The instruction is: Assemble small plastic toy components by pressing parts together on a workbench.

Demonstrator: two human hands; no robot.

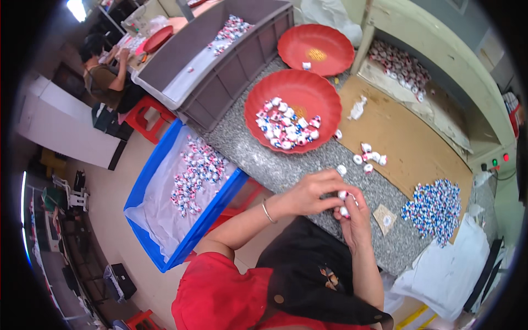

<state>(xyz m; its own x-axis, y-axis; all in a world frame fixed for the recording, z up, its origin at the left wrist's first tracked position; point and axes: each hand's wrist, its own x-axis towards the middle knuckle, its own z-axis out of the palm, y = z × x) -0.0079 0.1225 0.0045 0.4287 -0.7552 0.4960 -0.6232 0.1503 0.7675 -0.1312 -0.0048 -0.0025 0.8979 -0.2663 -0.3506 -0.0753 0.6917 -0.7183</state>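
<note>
Small white wrapped candy [343, 195] pinched between both hands, over the near edge of the grey speckled counter [286, 165]. Left hand [313, 192] closed, fingertips on the candy's top; thin bracelet on that wrist. Right hand [355, 220] closed around the candy from below, a second piece seems tucked in its fingers, hard to tell. At 12 o'clock from the hands, a few loose wrapped candies [369, 157] on the counter's brown board [407, 143]. At 11 o'clock, red round tray [275, 91] with a heap of red-white-blue candies; a second red tray [330, 41] behind it, nearly bare. At 3 o'clock, flat pile of blue-white wrappers [434, 206], small tan card [386, 219] just beside it. At 9 o'clock, blue crate [217, 212] lined with white sheet, candies inside, down off the counter's edge. Grey bin [236, 60] at 10 o'clock, further back, holds more candies. Another person [104, 71] sits far off at 10 o'clock at a separate table.
</note>
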